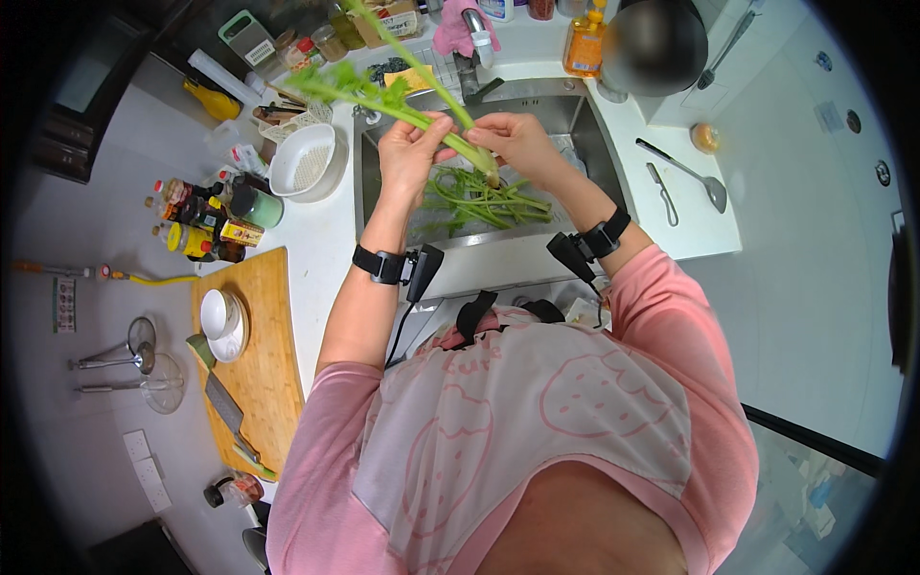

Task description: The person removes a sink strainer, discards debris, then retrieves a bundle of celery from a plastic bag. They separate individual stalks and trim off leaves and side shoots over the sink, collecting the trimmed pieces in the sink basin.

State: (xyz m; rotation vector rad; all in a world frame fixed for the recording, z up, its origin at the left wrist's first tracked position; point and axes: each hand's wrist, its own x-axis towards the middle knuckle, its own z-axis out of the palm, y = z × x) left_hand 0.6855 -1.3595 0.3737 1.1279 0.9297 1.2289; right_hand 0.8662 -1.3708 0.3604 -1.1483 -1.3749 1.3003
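Over the stainless steel sink (364, 147), both hands are on a bunch of celery (388, 109) whose pale root end points down toward me. My left hand (415, 152) grips the thicker stalks, with the leafy tops reaching up to the left. Between the thumb and fingers of my right hand (519, 144) is a single celery stalk (449, 98), its base close to the root end and its upper part angled away from the others. Several loose celery stalks (496, 205) lie in the sink below, partly hidden by my hands.
A white colander (310, 164) stands left of the sink, near sauce bottles (188, 207). On a wooden cutting board (266, 345) are a bowl (218, 314) and a cleaver (224, 402). The faucet (477, 32) is behind the sink. A ladle (683, 169) and a peeler (662, 192) lie right.
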